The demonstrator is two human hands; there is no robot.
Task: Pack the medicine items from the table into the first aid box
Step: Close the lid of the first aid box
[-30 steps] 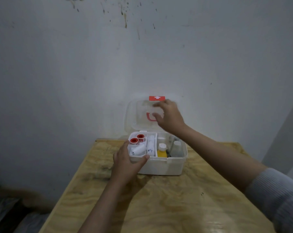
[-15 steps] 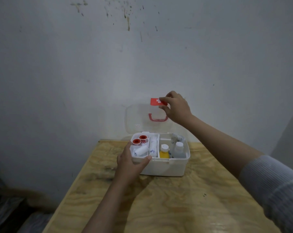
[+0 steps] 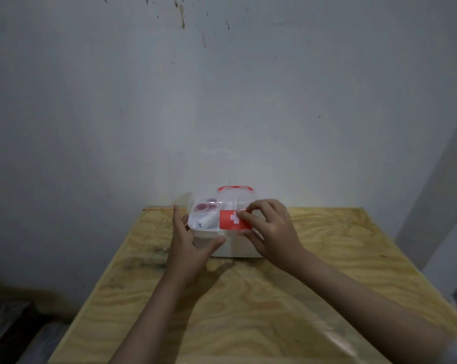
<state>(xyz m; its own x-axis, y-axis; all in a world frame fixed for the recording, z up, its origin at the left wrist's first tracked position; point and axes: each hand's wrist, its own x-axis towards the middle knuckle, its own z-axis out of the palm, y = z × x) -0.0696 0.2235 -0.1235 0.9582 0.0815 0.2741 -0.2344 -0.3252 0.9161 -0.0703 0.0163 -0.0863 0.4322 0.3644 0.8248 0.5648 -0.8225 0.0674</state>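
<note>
Left hand (image 3: 189, 241) is spread open, thumb out to the right, fingers upright. Right hand (image 3: 270, 228) is curled, fingertips (image 3: 244, 215) pinched together. Both forearms reach forward.

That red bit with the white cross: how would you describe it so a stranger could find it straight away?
Start at the wooden table against the grey wall; at its far edge sits a white first aid box with its clear lid down. On the lid's front edge, under the right hand, is the red latch. It alone bears a white cross; the red handle behind is plain.
</note>
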